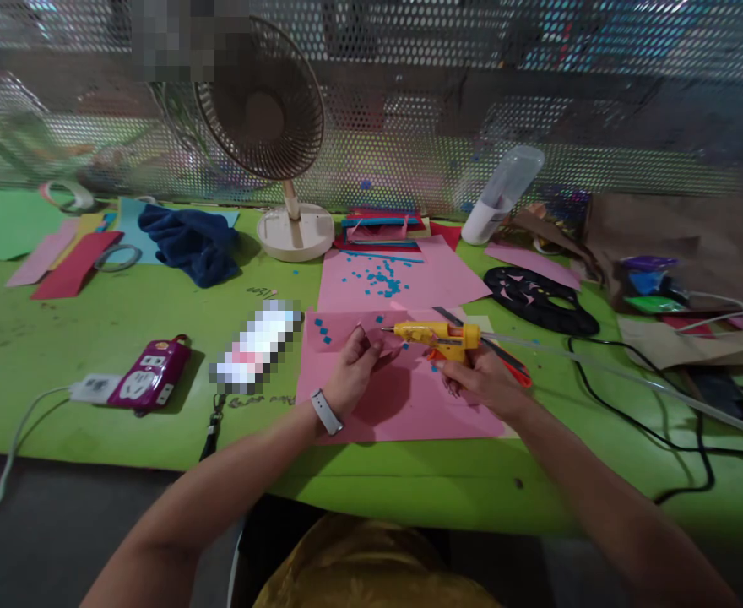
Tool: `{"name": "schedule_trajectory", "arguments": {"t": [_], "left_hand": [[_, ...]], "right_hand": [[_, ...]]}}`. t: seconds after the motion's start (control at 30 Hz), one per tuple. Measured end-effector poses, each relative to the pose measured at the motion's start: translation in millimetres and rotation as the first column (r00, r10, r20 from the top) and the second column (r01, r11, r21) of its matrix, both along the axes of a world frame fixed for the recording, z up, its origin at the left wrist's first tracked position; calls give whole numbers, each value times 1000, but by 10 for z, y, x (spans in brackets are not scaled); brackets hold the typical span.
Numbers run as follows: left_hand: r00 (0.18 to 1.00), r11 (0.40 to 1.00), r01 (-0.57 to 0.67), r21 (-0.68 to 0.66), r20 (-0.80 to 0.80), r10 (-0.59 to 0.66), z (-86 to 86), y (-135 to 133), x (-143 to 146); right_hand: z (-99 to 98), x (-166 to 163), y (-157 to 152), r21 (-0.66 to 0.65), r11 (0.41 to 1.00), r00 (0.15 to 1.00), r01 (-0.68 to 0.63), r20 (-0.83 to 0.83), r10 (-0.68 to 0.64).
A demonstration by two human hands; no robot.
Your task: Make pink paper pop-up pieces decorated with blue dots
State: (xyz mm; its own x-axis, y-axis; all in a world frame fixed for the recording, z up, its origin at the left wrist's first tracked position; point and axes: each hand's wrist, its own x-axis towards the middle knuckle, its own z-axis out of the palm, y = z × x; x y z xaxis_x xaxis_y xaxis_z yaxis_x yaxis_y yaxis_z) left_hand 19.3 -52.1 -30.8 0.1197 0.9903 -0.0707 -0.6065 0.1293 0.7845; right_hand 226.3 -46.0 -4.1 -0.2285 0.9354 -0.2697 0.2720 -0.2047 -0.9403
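My right hand (479, 382) grips a yellow glue gun (438, 336) with an orange trigger, its nozzle pointing left. My left hand (354, 371), with a white watch on the wrist, pinches something small at the fingertips just left of the nozzle; I cannot make out what it is. Both hands hover over a pink paper sheet (403, 397) with a few small blue squares stuck near its top left. A second pink sheet (397, 283) behind it carries several loose blue paper bits.
On the green table (93, 321) stand a beige fan (276, 135), a blue cloth (187, 241), a magenta power strip (149, 376), a black cut-out disc (539, 300), a white bottle (501, 198) and coloured paper stacks. A black cable (637, 405) trails right. Perforated metal screen behind.
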Motion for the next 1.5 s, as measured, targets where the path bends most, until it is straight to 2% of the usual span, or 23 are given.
{"name": "schedule_trajectory", "arguments": {"t": [0.17,0.43,1.13,1.5], "left_hand": [[1000,1000,-2,-1,-13,2,-12,0,-7],[1000,1000,-9,-9,12,9,12,-9,5],[998,1000,0,-28,-60,-2,19,-21,-8],[999,999,-7,-32,-37,6,21,-13,4]], "right_hand": [[-66,37,4,-9,1000,1000,-3,26,3],[0,-7,-1,3,1000,1000,-7,-16,7],[-30,8,3,19,1000,1000,-21,-1,21],[-15,20,-1,26,999,1000,-25,20,25]]}}
